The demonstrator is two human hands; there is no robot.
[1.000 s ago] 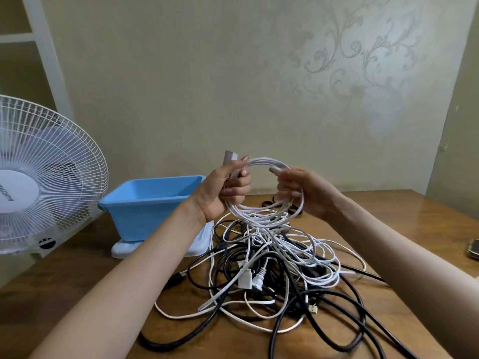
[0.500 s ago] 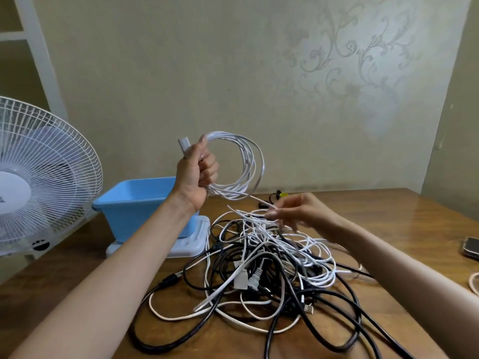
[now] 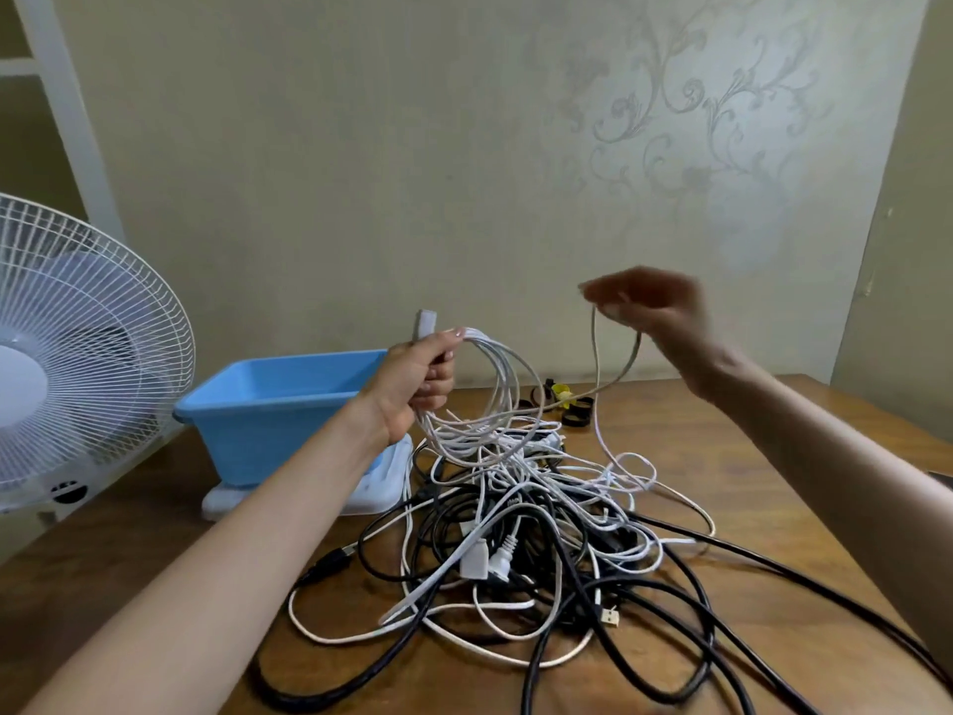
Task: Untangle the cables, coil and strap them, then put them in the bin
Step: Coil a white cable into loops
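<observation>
The left hand (image 3: 417, 379) has its fingers curled tight round a coil (image 3: 510, 363) of white cable, and the plug (image 3: 426, 325) stands up above the thumb. The right hand (image 3: 652, 309) is blurred, but its fingertips seem to pinch a free length (image 3: 594, 363) of what looks to be the same cable, held high above the pile (image 3: 541, 549) on the bench (image 3: 773, 456).

The danger, I think, is in this free length. Lower down it runs into the pile and crosses other black and white cables. A hard pull there may tighten a knot, or drag the whole pile along the bench.

The loops in the left hand hang loose and unequal, so some may slip out before a strap (image 3: 576, 411) goes on. The blue bin (image 3: 268, 405) stands behind the left wrist.
</observation>
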